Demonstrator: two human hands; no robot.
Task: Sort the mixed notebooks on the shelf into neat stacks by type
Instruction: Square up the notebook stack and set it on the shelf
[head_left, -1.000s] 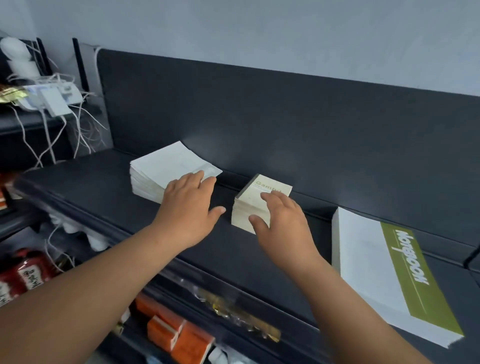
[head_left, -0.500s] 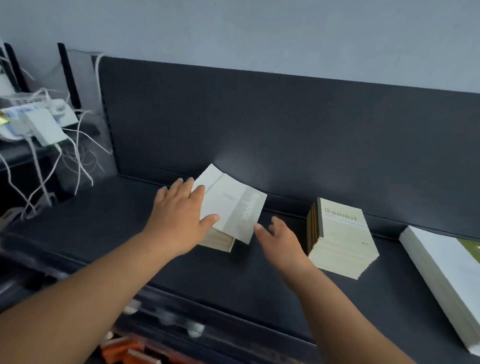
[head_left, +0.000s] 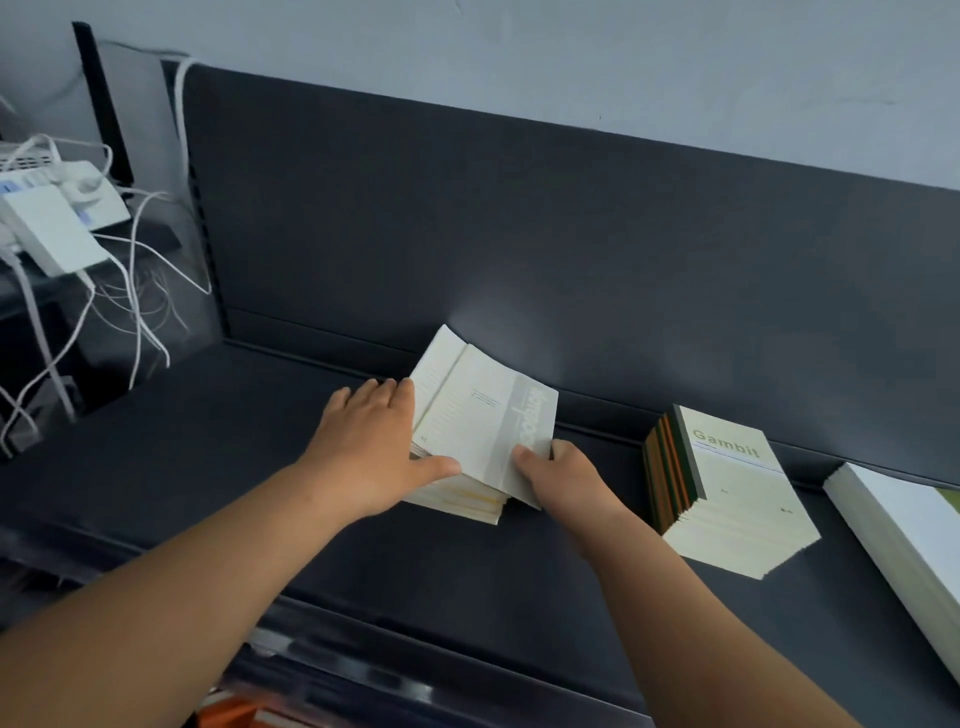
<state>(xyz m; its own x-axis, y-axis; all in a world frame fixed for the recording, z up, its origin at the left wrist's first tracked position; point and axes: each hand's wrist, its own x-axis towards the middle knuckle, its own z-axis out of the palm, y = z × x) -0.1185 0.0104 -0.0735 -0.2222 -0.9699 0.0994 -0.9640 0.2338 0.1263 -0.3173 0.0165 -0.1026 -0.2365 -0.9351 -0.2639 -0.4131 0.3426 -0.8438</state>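
Near the back edge of the shelf (head_left: 208, 467), the left hand (head_left: 371, 452) presses flat on the notebook stack (head_left: 462, 501). The right hand (head_left: 561, 478) pinches the near corner of the top notebook (head_left: 483, 426), which looks light and floppy, so support its spine.

White stack (head_left: 893, 540) half beyond right edge; grey lettering (head_left: 530, 423) on top notebook (head_left: 467, 415) illegible.

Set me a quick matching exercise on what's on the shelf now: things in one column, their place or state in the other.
1. Gambit stack
2. grey-banded notebook
3. big white stack
4. white adapter

A. cut off by the right edge
B. pinched by the right hand
C. at the far left of the view
D. untouched, dark spines facing left

Pairs: 1-D, 2-B, 3-A, 4-C.
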